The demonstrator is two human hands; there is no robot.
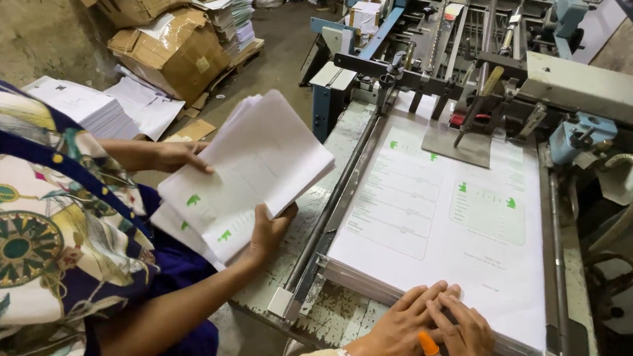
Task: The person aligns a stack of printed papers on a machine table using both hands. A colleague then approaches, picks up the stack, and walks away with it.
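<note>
**Two hands rest on a stack of printed sheets at a paper-feeding machine**

A thick stack of white sheets point(442, 220), printed with green forms, lies on the machine's surface point(328, 314), filling most of its right half. Its left side sits against a metal side rail point(334, 207) and its far end reaches under the machine's rollers and arms point(473, 50).

At the stack's near edge, the person's left hand point(399, 331) and right hand point(464, 337) lie flat on the top sheet with fingers stretched out, one partly over the other, gripping nothing. An orange finger cover point(428, 344) shows where they overlap.

The stack looks settled in place. More paper is not yet on the surface: beyond its left edge, a co-worker in a patterned garment holds a loose sheaf of the same sheets point(254, 168), with one hand point(269, 232) underneath and the other hand point(177, 156) at its far side.

Further piles of paper point(85, 106) and crumpled cardboard boxes point(176, 53) sit on the floor behind. A ribbed hose point(630, 181) curves down beside the right edge.
</note>
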